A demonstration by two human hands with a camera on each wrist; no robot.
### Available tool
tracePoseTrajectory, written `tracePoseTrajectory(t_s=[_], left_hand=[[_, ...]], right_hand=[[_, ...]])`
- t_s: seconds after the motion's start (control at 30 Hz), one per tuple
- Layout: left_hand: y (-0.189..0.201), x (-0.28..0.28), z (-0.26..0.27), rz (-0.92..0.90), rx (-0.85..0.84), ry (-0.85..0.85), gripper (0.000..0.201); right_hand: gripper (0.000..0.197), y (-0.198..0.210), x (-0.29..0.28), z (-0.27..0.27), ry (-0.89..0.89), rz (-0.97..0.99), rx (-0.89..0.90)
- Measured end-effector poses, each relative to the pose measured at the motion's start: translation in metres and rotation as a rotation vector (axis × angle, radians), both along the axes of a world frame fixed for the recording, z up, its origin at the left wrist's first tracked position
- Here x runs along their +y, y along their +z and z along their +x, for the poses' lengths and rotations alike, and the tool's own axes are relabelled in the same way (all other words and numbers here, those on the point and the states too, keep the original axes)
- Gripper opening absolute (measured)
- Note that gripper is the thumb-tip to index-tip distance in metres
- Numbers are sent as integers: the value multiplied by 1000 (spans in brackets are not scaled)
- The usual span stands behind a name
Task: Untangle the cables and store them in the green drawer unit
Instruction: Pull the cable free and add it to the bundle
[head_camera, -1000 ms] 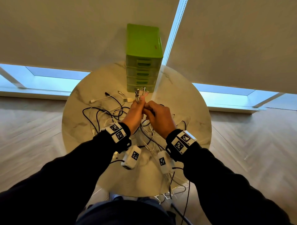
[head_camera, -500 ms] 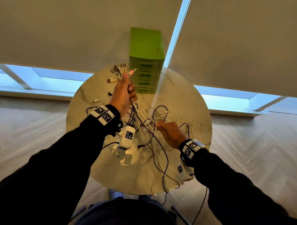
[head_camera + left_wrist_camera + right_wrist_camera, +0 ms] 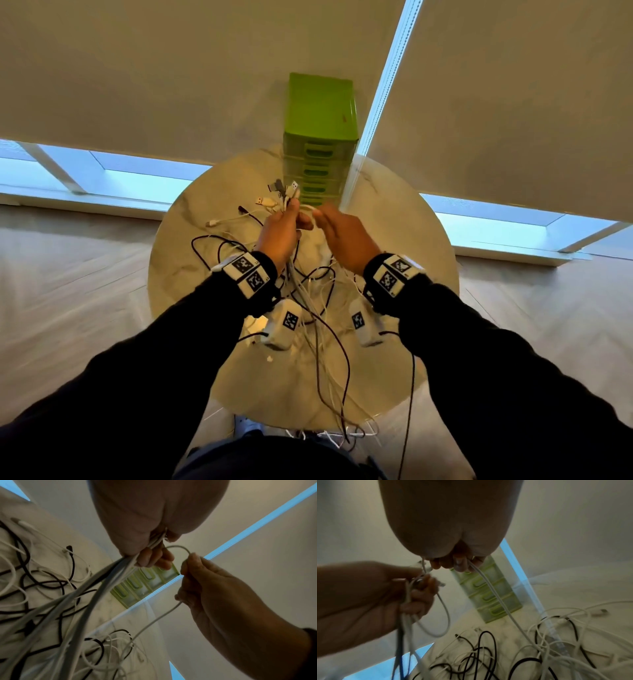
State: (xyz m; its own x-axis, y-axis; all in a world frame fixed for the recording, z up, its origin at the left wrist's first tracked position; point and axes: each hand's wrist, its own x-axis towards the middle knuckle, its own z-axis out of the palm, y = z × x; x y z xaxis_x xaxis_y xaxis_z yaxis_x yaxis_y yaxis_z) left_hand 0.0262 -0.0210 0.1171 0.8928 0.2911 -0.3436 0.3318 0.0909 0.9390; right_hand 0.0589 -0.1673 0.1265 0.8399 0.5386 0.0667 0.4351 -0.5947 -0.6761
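Observation:
My left hand (image 3: 284, 228) grips a bundle of white and dark cables (image 3: 96, 582) above the round marble table (image 3: 411, 240), their plugs (image 3: 281, 195) sticking out past the fingers. My right hand (image 3: 337, 228) is right beside it and pinches a single white cable (image 3: 159, 618) that loops from the left hand (image 3: 412, 588) to the right fingers (image 3: 458, 562). More tangled black and white cables (image 3: 318, 308) lie on the table under both wrists and hang over its near edge. The green drawer unit (image 3: 320, 137) stands at the table's far edge, all drawers closed.
The table stands against a wall of beige roller blinds (image 3: 171, 68) with bright window strips (image 3: 102, 174) below them. Pale wood floor (image 3: 68, 291) surrounds the table. Loose cable ends (image 3: 236, 219) lie on the table's left half.
My left hand has come down and back toward the middle with the bundle. My right hand has moved up from the table's right side to meet it, holding one white cable.

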Motion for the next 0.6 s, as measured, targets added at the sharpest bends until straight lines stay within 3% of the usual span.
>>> tracePoseTrajectory(t_s=[0.1,0.23,0.43,0.6], left_hand=[[8,-3,6,-222,-12,51,42],[24,-2,16,-555,-98,165,32],[45,29,31,-570,-233,233,34],[75,63,34,-404,-315,272,33]], right_hand=[[33,-4,6,-11,115,-22,13],[26,-16,-4,-23,134,26,132],[31,-48,-45,-33,134,-28,254],[20,-71,-90,-20,105,-292,282]])
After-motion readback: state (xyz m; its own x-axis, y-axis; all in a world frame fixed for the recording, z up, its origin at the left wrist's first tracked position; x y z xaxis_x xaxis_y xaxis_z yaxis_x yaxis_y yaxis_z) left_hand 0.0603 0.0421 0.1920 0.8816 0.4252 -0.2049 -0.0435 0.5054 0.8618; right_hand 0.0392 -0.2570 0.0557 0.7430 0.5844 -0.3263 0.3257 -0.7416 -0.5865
